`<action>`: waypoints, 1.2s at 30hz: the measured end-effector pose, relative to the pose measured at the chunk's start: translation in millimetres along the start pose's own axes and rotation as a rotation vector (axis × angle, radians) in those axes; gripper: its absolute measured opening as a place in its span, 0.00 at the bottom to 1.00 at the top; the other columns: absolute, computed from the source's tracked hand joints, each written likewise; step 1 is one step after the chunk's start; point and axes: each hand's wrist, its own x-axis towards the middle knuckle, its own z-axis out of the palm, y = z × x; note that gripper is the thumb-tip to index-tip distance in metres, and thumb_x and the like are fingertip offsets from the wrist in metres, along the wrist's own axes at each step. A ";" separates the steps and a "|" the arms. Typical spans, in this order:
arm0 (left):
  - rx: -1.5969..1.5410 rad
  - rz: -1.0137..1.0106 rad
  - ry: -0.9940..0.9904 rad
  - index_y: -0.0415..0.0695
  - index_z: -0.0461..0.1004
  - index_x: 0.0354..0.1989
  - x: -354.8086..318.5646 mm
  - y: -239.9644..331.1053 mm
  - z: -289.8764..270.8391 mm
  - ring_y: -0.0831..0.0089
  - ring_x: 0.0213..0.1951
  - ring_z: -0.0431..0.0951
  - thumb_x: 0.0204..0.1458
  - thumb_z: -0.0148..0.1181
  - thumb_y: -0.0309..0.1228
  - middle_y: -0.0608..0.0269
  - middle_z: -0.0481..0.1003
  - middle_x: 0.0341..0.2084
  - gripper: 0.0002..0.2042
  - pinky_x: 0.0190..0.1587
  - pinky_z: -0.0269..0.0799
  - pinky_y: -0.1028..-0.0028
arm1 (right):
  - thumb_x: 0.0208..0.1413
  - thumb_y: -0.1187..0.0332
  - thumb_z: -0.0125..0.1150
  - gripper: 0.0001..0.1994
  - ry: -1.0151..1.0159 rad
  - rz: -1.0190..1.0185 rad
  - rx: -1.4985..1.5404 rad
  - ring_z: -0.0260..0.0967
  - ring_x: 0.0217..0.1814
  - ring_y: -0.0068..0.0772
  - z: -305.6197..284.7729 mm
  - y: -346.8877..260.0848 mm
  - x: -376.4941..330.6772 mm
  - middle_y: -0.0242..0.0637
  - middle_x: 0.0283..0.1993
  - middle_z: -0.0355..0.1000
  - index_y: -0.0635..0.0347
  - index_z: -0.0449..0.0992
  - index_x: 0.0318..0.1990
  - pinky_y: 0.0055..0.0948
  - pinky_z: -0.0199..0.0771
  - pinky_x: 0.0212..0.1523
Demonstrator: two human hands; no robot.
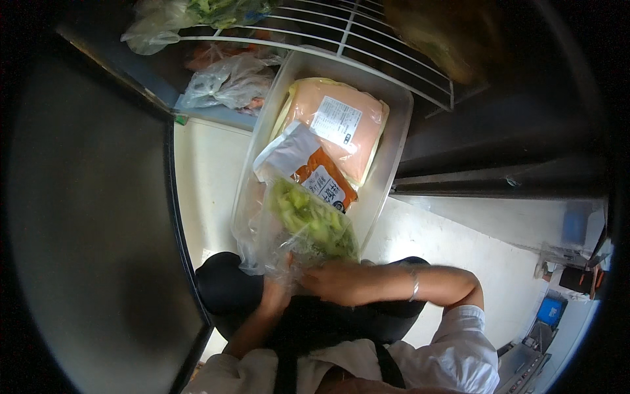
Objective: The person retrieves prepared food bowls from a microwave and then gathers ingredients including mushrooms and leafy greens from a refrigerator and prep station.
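A clear plastic bag of chopped light-green vegetables (pixel 312 223) rests at the near end of a long translucent plastic bin (pixel 401 115). My left hand (pixel 281 281) grips the bunched plastic at the bag's near end. Right beside it, my right hand (pixel 325 279) is closed at the same bunched plastic; its fingertips are partly hidden. Beyond the vegetables lies an orange and white food pouch (pixel 328 174), partly under the bag. Farther back in the bin is a large sealed pack of pale pink food (pixel 351 148) with a white label.
A white wire shelf (pixel 341 49) hangs over the bin's far end, with bagged greens (pixel 226 12) on it. Below it, left of the bin, sit knotted plastic bags (pixel 230 82). Dark door panels (pixel 98 197) flank the left. Pale floor (pixel 426 243) shows at right.
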 end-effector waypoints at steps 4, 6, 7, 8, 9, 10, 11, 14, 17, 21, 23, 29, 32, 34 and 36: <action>-0.038 0.101 0.066 0.43 0.59 0.55 12.6 -13.7 -10.8 0.72 0.47 0.65 0.55 0.52 0.30 0.64 0.65 0.46 0.20 0.49 0.63 0.73 | 0.56 0.63 0.46 0.10 0.285 0.391 -0.113 0.70 0.29 0.42 -117.5 68.1 39.9 0.44 0.26 0.70 0.59 0.70 0.32 0.38 0.69 0.29; -0.017 0.103 0.059 0.43 0.57 0.55 7.8 -11.8 -3.4 0.71 0.47 0.64 0.55 0.51 0.32 0.63 0.64 0.46 0.20 0.49 0.63 0.72 | 0.49 0.71 0.48 0.08 0.737 0.313 -0.560 0.69 0.37 0.44 -126.1 146.0 78.1 0.41 0.34 0.72 0.58 0.72 0.35 0.36 0.70 0.37; -0.006 0.079 0.020 0.43 0.56 0.56 5.0 -7.6 0.1 0.71 0.48 0.64 0.56 0.50 0.33 0.63 0.64 0.46 0.21 0.50 0.62 0.70 | 0.47 0.72 0.49 0.09 0.818 0.114 -0.588 0.69 0.41 0.41 -135.8 171.1 96.8 0.38 0.37 0.72 0.56 0.73 0.37 0.36 0.68 0.44; -0.008 0.058 -0.010 0.43 0.55 0.57 4.4 -7.2 2.5 0.70 0.48 0.64 0.57 0.50 0.34 0.63 0.64 0.46 0.21 0.51 0.61 0.69 | 0.46 0.74 0.50 0.11 0.884 -0.102 -0.612 0.68 0.46 0.39 -139.8 191.8 113.2 0.35 0.40 0.72 0.54 0.74 0.38 0.36 0.65 0.51; -0.031 0.059 0.016 0.42 0.55 0.57 4.1 -10.8 4.2 0.69 0.48 0.64 0.55 0.49 0.30 0.62 0.63 0.47 0.21 0.51 0.62 0.69 | 0.46 0.73 0.50 0.11 0.744 -0.038 -0.660 0.67 0.48 0.38 -135.8 211.2 122.4 0.34 0.41 0.72 0.54 0.74 0.38 0.36 0.61 0.54; -0.053 0.062 0.033 0.41 0.55 0.57 2.7 -17.9 3.7 0.68 0.49 0.63 0.54 0.48 0.26 0.60 0.62 0.48 0.21 0.52 0.62 0.69 | 0.47 0.73 0.50 0.11 0.605 0.030 -0.714 0.65 0.50 0.37 -129.8 227.0 128.9 0.34 0.41 0.72 0.53 0.74 0.38 0.36 0.58 0.57; -0.084 0.067 0.072 0.40 0.55 0.57 0.8 -22.0 1.9 0.67 0.50 0.63 0.53 0.47 0.22 0.59 0.62 0.49 0.22 0.52 0.62 0.69 | 0.47 0.72 0.49 0.11 0.459 0.077 -0.754 0.64 0.52 0.35 -128.3 229.5 140.2 0.33 0.42 0.71 0.52 0.75 0.38 0.37 0.54 0.59; -0.025 -0.092 0.158 0.39 0.52 0.59 2.3 -29.1 -14.4 0.64 0.51 0.62 0.50 0.45 0.18 0.58 0.60 0.51 0.25 0.54 0.61 0.68 | 0.48 0.71 0.48 0.10 0.479 0.052 -0.916 0.65 0.51 0.32 -127.0 234.3 151.9 0.32 0.43 0.71 0.52 0.75 0.37 0.38 0.51 0.62; 0.002 0.097 0.100 0.39 0.52 0.58 26.4 -64.6 -30.2 0.64 0.48 0.62 0.51 0.44 0.18 0.57 0.61 0.48 0.24 0.50 0.61 0.68 | 0.44 0.71 0.52 0.09 0.570 -0.038 -0.905 0.67 0.48 0.33 -131.4 235.3 152.8 0.36 0.38 0.71 0.55 0.74 0.35 0.36 0.52 0.61; 0.182 0.082 0.065 0.38 0.61 0.48 15.7 -54.8 -31.6 0.67 0.23 0.64 0.55 0.44 0.28 0.57 0.65 0.30 0.13 0.26 0.66 0.71 | 0.41 0.71 0.54 0.07 0.522 0.043 -0.765 0.69 0.42 0.36 -132.5 229.4 147.5 0.39 0.31 0.71 0.57 0.72 0.31 0.35 0.53 0.61; 0.170 0.082 -0.004 0.38 0.64 0.44 10.0 -49.5 -35.3 0.68 0.14 0.66 0.57 0.44 0.32 0.57 0.67 0.22 0.11 0.16 0.68 0.72 | 0.43 0.72 0.50 0.06 0.586 -0.018 -0.810 0.70 0.39 0.36 -131.5 231.4 152.3 0.38 0.28 0.71 0.55 0.73 0.30 0.36 0.57 0.58; 0.320 0.352 -0.005 0.40 0.66 0.43 19.8 -71.4 -37.5 0.66 0.31 0.72 0.57 0.45 0.33 0.58 0.69 0.29 0.11 0.31 0.73 0.69 | 0.44 0.72 0.49 0.03 0.488 -0.084 -0.903 0.70 0.32 0.36 -149.2 211.3 132.4 0.39 0.24 0.71 0.57 0.69 0.26 0.34 0.65 0.44; 0.289 0.273 0.070 0.42 0.64 0.46 17.8 -68.1 -30.3 0.65 0.37 0.71 0.57 0.46 0.34 0.59 0.68 0.33 0.12 0.38 0.71 0.67 | 0.43 0.72 0.52 0.01 0.532 -0.012 -0.902 0.69 0.31 0.38 -164.2 182.4 108.5 0.39 0.24 0.70 0.57 0.67 0.25 0.34 0.66 0.42; 0.129 0.225 0.008 0.43 0.62 0.48 18.7 -66.7 -32.1 0.64 0.38 0.70 0.57 0.46 0.34 0.59 0.68 0.36 0.13 0.41 0.69 0.65 | 0.44 0.72 0.53 0.02 0.652 0.032 -0.878 0.69 0.30 0.39 -177.6 159.1 87.2 0.39 0.24 0.70 0.56 0.66 0.26 0.35 0.67 0.40; 0.016 0.216 -0.047 0.44 0.60 0.50 21.4 -67.7 -32.6 0.63 0.40 0.69 0.56 0.47 0.34 0.59 0.67 0.38 0.15 0.44 0.68 0.64 | 0.46 0.72 0.53 0.01 0.814 0.109 -0.813 0.68 0.26 0.41 -180.8 138.2 62.2 0.40 0.23 0.69 0.57 0.68 0.28 0.34 0.68 0.31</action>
